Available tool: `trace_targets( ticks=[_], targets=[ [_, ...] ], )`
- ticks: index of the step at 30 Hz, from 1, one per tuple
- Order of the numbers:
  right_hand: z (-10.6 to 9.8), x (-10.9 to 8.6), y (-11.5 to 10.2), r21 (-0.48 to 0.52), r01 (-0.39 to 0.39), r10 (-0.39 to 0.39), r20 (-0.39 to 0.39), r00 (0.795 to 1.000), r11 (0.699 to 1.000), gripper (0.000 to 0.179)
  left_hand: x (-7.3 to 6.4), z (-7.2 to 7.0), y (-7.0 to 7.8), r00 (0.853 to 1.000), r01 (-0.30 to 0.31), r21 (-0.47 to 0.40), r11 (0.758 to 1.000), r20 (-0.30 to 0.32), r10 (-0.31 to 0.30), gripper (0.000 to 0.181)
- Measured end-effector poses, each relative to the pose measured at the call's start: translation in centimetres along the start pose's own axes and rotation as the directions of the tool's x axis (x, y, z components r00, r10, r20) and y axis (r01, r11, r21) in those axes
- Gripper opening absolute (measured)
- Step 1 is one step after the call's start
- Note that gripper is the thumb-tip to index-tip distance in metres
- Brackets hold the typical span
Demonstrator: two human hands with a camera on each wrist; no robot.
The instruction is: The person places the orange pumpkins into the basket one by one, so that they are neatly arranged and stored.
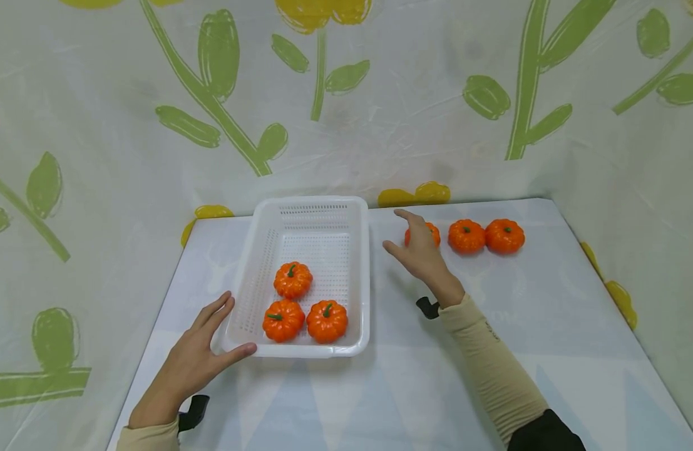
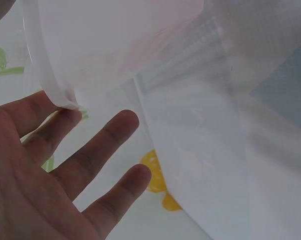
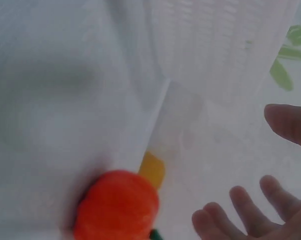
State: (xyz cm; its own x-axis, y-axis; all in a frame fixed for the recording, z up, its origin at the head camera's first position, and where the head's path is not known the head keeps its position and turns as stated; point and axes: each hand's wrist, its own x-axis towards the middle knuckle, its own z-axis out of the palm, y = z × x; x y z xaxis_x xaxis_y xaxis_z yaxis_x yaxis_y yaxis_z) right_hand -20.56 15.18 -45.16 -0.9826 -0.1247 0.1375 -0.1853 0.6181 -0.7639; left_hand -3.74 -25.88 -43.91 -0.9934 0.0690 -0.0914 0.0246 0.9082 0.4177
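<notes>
Right hand (image 1: 422,254): held over the desk (image 1: 554,326), to the right of the basket; thumb and fingers spread apart, clamped on nothing.
Nearest pumpkin (image 1: 434,233): on the desk near its far edge, just beyond and slightly to the right of the right hand, partly hidden by it in the head view; in the right wrist view, apart from the fingertips by a visible gap.
Long axis: none to speak of; roundish and squat, so probably graspable from most sides.
Nearer side: clearly the right; well apart from the left, across the basket.
Middle pumpkin (image 1: 466,237) and end pumpkin (image 1: 505,236): side by side and touching, farther right in the same row, with stems up.
Left hand (image 1: 194,360): at the near left corner of the white basket (image 1: 301,351); fingers straight and apart along the outside, thumb at the near rim, not closed round anything.
Basket: flat on the desk, long axis running from near to far; perforated walls and floor.
Basket contents: three orange pumpkins close together in the near half; left front one (image 1: 283,320) and right front one (image 1: 327,321) by the near wall, rear one (image 1: 293,279) behind, towards the left.
</notes>
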Motion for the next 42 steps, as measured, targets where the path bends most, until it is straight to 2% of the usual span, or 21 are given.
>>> trace_targets(
  ticks=[6,13,20,28,42],
  targets=[
    [-1.4,0.2,1.5,-0.041,-0.019,0.018,-0.026,0.999,0.999,0.072,0.1,-0.1,0.1,1.000,-0.009,0.015,1.000,0.001,0.009,0.102],
    [-2.4,0.5,3.4,-0.042,-0.116,0.115,-0.022,0.993,0.992,0.083,0.0,-0.1,0.0,1.000,-0.018,0.000,1.000,0.001,0.018,0.101],
    [-2.2,0.7,5.2,-0.052,-0.194,0.194,0.008,0.981,0.980,0.088,0.0,-0.2,0.2,1.000,-0.006,-0.001,1.000,0.009,0.006,0.101],
    [-2.0,0.7,6.0,-0.092,-0.262,0.266,0.030,0.964,0.961,0.090,0.0,-0.1,0.0,1.000,0.000,-0.009,1.000,0.002,0.000,0.100],
    [-1.3,1.0,7.0,-0.088,-0.298,0.303,0.049,0.952,0.951,0.088,0.0,0.0,-0.1,1.000,0.009,-0.015,1.000,0.009,-0.009,0.100]
  ],
)
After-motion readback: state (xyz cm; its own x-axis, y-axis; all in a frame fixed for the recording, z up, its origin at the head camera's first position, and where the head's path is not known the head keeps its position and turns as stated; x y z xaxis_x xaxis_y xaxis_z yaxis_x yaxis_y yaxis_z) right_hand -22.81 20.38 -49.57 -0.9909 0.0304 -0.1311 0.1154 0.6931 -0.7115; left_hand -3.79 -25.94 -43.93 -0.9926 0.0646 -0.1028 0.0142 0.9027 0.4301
